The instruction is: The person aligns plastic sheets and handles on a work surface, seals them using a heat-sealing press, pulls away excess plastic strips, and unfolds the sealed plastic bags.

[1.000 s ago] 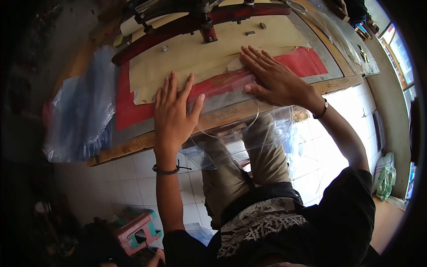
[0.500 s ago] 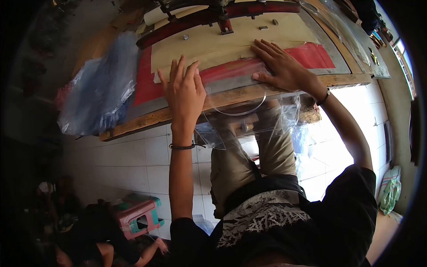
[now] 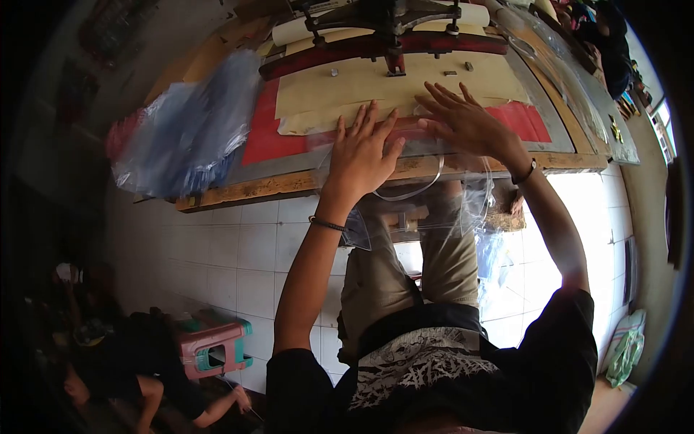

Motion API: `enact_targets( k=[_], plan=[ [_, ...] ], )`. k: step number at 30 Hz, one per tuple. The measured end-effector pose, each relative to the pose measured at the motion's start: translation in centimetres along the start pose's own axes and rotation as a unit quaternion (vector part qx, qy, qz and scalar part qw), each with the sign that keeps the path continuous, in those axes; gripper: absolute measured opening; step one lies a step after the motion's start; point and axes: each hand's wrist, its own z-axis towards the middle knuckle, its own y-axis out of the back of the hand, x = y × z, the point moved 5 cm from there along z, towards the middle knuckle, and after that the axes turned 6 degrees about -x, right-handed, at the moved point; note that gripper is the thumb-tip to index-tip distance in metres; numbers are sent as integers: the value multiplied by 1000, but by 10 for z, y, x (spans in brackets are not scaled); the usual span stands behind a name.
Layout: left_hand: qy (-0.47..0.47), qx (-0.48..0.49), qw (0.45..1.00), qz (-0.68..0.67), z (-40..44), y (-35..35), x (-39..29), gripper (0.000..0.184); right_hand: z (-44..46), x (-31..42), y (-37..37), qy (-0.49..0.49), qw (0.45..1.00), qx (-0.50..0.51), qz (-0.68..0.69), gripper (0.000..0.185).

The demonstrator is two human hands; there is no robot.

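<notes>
A clear plastic piece (image 3: 473,189) with a pale curved strip (image 3: 413,192) lies across the wooden table edge and hangs over its front. My left hand (image 3: 363,158) rests on its upper part, fingers spread, tips at the border of a tan sheet (image 3: 329,94). My right hand (image 3: 470,126) is also open, fingers apart, over the plastic and the tan sheet's near edge; whether its palm touches is unclear. Beneath the tan sheet lies a red sheet (image 3: 275,148). Behind my hands stands a press-like machine with a dark red bar (image 3: 325,58).
A stack of clear-bluish plastic (image 3: 191,126) drapes over the table's left end. Small metal blocks (image 3: 469,66) sit on the tan sheet. The wooden table edge (image 3: 253,189) runs in front of me. Another person (image 3: 137,362) is low at left near a pink-green stool (image 3: 213,347).
My left hand has moved right, closer to my right hand, and now lies over the plastic. My right hand's fingers have shifted slightly. The view has turned a little.
</notes>
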Motion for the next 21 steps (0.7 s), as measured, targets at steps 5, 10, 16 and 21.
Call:
enact_targets(
  k=[5, 10, 16, 21],
  plan=[
    [9, 18, 999, -31, 1, -1, 10, 61, 3, 15, 0, -8, 996, -40, 81, 61],
    [40, 12, 999, 5, 0, 12, 25, 68, 7, 14, 1, -5, 995, -43, 88, 59],
    [84, -19, 995, 43, -3, 10, 30, 66, 3, 12, 2, -2, 993, -50, 103, 60],
    [50, -48, 997, 43, -4, 11, 27, 53, 6, 13, 3, 2, 1000, 1, 17, 61]
  ],
)
